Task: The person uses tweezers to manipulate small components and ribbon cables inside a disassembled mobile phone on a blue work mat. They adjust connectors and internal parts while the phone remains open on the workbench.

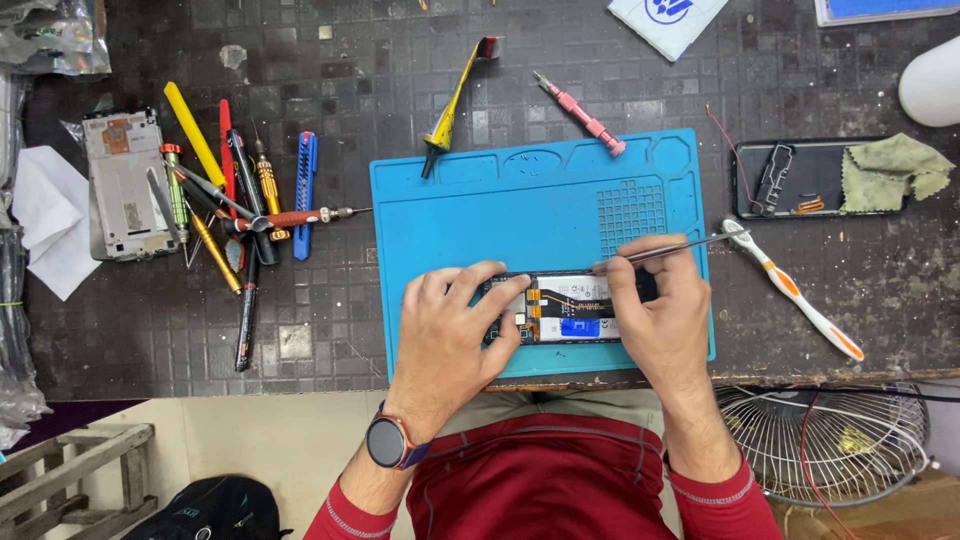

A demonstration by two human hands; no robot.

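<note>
An opened black smartphone with exposed circuitry [565, 308] is lain on the blue silicone work mat [520, 200]. It is pinned by the left hand [450, 325], fingers spread and curled over its left end. Thin metal tweezers [680, 245] are pinched in the closed right hand [655, 310], resting at its right end.

A dark tiled table [420, 60] carries a blue mat [450, 215]. Left of the mat lies a heap of tools [235, 200]: screwdrivers, a yellow stick, a blue knife. Farther left rests a bare phone frame [122, 185] on white paper [45, 225]. Above the mat lie a yellow-handled tool [455, 100] and a pink screwdriver [582, 113]. To the right, a toothbrush [795, 292] lies near a black phone back [800, 180], partly under a green cloth [890, 168]. Below the table edge stand a wire fan [825, 440], a wooden crate [75, 475] and a black bag [205, 510].
</note>
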